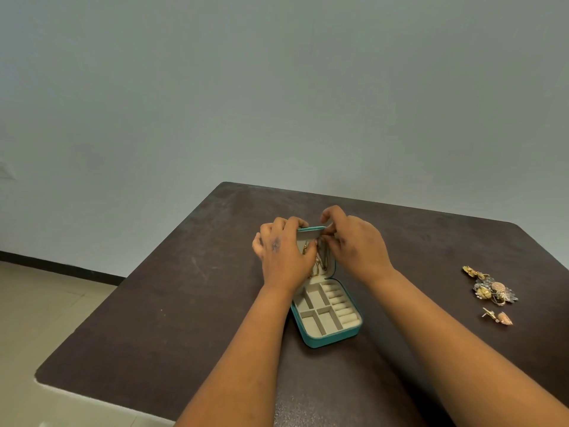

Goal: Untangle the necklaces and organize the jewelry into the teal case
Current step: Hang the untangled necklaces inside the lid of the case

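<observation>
A pale grey-blue wall (pixel 277 87) fills the upper half of the view, with a dark skirting strip along its foot at the left and beige floor tiles (pixel 46 303) below that. A dark brown desk (pixel 154 303) with rounded corners takes up the lower middle and right, its surface scuffed in places.

Two bare forearms reach in from the bottom edge toward the middle of the desk. The left hand (pixel 284 252) has its fingers (pixel 292 224) curled over the top left corner of the raised lid, gripping it, with the palm lying across the lid's inner face. The right hand (pixel 354 245) is at the lid's top right corner, thumb and fingertips pinched together at its edge; whether they pinch the lid itself or a chain there is too small to tell.

The teal case (pixel 329 334) lies open near the middle of the desk, its base toward the person and its lid standing up on the far side. The grey-lined base has several rectangular compartments on the left and a row of ring rolls on the right. Gold necklace chains (pixel 318 263) hang against the inside of the lid, between the two hands.

Well apart, near the desk's right edge, lies a small heap of jewelry (pixel 491 288) in gold, silver and pink tones. Just in front of it sit loose earrings (pixel 497 316), one gold, one pinkish.
</observation>
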